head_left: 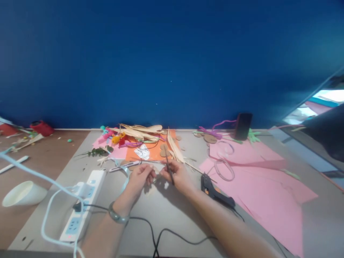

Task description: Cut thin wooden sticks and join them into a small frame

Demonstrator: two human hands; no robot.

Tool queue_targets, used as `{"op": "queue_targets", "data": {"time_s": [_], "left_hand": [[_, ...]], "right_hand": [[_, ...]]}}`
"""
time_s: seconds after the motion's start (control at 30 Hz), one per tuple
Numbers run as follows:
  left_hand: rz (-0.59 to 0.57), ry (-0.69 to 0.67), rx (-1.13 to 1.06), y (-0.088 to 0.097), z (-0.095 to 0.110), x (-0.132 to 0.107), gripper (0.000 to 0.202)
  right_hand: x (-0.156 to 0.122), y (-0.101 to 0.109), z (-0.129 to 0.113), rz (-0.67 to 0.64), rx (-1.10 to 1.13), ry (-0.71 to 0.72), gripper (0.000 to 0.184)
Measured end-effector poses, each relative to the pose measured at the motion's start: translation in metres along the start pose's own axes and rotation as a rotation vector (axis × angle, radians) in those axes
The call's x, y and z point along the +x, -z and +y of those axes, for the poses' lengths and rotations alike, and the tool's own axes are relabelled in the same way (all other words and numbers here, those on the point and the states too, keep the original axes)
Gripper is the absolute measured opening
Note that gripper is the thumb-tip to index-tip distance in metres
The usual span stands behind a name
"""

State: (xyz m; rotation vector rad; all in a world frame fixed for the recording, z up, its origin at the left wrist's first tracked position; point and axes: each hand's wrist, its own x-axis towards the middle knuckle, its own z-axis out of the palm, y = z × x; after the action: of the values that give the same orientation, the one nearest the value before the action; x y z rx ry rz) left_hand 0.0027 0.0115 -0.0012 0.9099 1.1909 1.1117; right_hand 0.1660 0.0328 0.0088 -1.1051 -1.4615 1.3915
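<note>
From where I stand: both hands low over the grey work surface (137, 238), fingertips nearly meeting. Left hand (142, 175) pinches a small pale scrap (156, 172), detail blurred. Right hand (177, 175) grips a dark slim tool (170, 171), slanted, near the scrap. Black glue gun (217, 194) lies right of it; orange sheet (131, 154) just beyond both hands.

Here at mid-bench (61, 154), the left hand (143, 175) and right hand (176, 175) meet, fingertips at a small, blurred pale scrap (156, 171), the right gripping a thin dark stick (169, 170) too! Dried husks (139, 133) and an upright phone (243, 126) line the far edge; a power strip (91, 191) angles toward the near edge, leftward, across from pink paper (271, 200).
</note>
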Motion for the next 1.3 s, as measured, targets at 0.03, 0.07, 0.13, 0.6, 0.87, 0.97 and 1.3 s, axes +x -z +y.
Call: {"op": "queue_targets", "data": {"time_s": [0.03, 0.07, 0.13, 0.6, 0.87, 0.97, 1.3], "left_hand": [[0.007, -0.004, -0.018, -0.001, 0.000, 0.000, 0.031], [0.010, -0.012, -0.026, -0.001, 0.000, 0.000, 0.030], [0.018, -0.038, -0.027, -0.001, -0.001, -0.001, 0.025], [0.033, -0.067, -0.055, -0.001, 0.010, -0.007, 0.022], [0.084, -0.107, -0.140, 0.003, 0.019, -0.010, 0.019], [0.099, -0.107, -0.143, 0.004, 0.018, -0.011, 0.016], [0.140, -0.126, -0.160, 0.005, 0.018, -0.010, 0.011]], "right_hand": [[0.000, 0.000, 0.001, 0.016, 0.011, 0.005, 0.035], [0.000, 0.000, 0.001, 0.028, 0.019, 0.009, 0.034], [0.000, 0.001, 0.001, 0.033, 0.028, 0.011, 0.034], [-0.005, -0.001, -0.008, -0.060, 0.003, -0.004, 0.043], [-0.006, -0.002, -0.007, -0.360, -0.019, -0.109, 0.050], [-0.006, -0.002, -0.004, -0.383, -0.016, -0.103, 0.049], [-0.007, -0.003, -0.001, -0.396, -0.062, -0.081, 0.044]]}}
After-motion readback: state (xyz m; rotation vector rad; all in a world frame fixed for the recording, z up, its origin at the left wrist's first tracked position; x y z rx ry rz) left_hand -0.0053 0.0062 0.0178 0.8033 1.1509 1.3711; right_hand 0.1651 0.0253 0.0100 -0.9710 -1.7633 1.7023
